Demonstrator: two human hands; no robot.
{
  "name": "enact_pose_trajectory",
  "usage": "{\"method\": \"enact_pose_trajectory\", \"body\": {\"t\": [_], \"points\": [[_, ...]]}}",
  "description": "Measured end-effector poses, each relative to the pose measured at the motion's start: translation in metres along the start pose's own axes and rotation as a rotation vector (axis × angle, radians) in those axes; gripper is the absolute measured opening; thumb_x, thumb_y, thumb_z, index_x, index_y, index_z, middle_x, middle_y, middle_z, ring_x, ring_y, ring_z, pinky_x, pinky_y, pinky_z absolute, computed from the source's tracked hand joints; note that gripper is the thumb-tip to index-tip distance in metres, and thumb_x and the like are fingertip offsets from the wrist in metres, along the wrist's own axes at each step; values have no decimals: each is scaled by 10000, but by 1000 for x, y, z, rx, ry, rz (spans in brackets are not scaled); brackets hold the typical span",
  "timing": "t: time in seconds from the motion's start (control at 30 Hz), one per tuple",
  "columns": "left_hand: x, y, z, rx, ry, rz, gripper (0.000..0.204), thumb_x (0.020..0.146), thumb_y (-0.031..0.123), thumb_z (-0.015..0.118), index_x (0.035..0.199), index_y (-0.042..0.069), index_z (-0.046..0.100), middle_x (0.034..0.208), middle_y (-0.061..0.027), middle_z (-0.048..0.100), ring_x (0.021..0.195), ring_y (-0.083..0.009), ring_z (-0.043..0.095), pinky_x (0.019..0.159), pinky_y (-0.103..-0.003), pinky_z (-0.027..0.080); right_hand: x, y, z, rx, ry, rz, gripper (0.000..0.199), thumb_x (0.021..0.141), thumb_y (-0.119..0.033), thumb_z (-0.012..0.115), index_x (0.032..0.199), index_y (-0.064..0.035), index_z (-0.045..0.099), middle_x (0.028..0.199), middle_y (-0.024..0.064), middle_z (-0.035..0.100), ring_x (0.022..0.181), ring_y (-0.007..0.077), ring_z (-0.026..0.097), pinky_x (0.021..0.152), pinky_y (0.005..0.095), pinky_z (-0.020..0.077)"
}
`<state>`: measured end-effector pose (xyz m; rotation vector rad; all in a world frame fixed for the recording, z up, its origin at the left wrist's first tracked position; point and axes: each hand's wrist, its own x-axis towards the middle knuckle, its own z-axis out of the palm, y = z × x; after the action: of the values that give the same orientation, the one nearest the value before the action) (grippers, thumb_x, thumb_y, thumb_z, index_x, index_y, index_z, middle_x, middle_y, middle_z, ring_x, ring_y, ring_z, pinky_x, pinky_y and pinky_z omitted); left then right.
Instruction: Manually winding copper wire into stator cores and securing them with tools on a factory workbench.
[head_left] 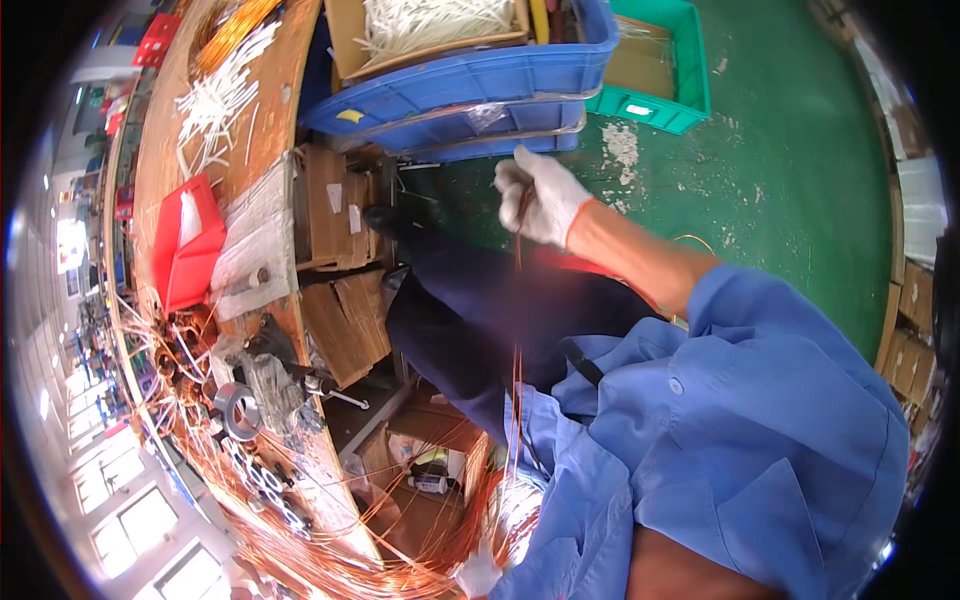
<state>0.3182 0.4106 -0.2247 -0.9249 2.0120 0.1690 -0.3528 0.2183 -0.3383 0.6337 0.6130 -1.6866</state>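
Observation:
My right hand, in a white glove with an orange cuff, is raised over the green floor. Its fingers are closed around thin copper wires, which run down past my dark trousers toward the lower edge. Low in the picture, my left hand shows only as a small patch of white glove. It is beside a large bundle of copper wire that sweeps along the workbench's near end. The fingers of that hand are blurred and partly hidden, so their grip is unclear.
The wooden workbench on the left carries white strips, a red bin and a grey tape roll. Stacked blue crates and a green crate stand ahead. Cardboard boxes sit under the bench.

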Motion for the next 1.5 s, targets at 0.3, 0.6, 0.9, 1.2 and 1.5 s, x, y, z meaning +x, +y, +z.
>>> {"method": "enact_pose_trajectory", "body": {"t": [0.3,0.6,0.9,1.2,1.5], "points": [[3,-66,58,-55,-124,227,224,942,281,644,1115,139,664,795,-101,671,722,-299,715,578,-473,581,51,-28,-7,-270,109,-203,277,1111,-340,537,1009,-84,568,741,-34,434,498,63,321,414,246,260],[261,104,-363,-1679,372,473,521,1145,368,530,1442,-59,551,1199,-185,709,976,-244,740,892,-396,620,-105,163,-35,-701,-388,-115,614,1152,-551,394,842,-78,632,601,-34,444,449,74,353,426,276,258],[266,127,-469,-1968,411,753,525,1164,351,475,1544,-10,443,915,-98,689,715,-196,686,658,-402,632,-163,114,-8,-391,-454,226,608,1145,-552,415,901,-41,637,695,39,513,556,165,483,529,319,411],[233,-1,-513,-2376,509,1039,270,1087,363,572,1273,171,610,759,8,454,686,-148,493,614,-347,479,-148,127,-36,-421,-632,480,632,1150,-539,370,823,-50,602,733,37,462,570,137,376,530,313,333],[156,-22,-542,-2519,752,918,224,1067,352,590,1143,166,690,759,0,524,750,-179,577,685,-365,502,-140,138,-40,-457,-640,524,648,1133,-553,421,804,-36,633,728,51,514,565,130,390,528,320,327]]}}
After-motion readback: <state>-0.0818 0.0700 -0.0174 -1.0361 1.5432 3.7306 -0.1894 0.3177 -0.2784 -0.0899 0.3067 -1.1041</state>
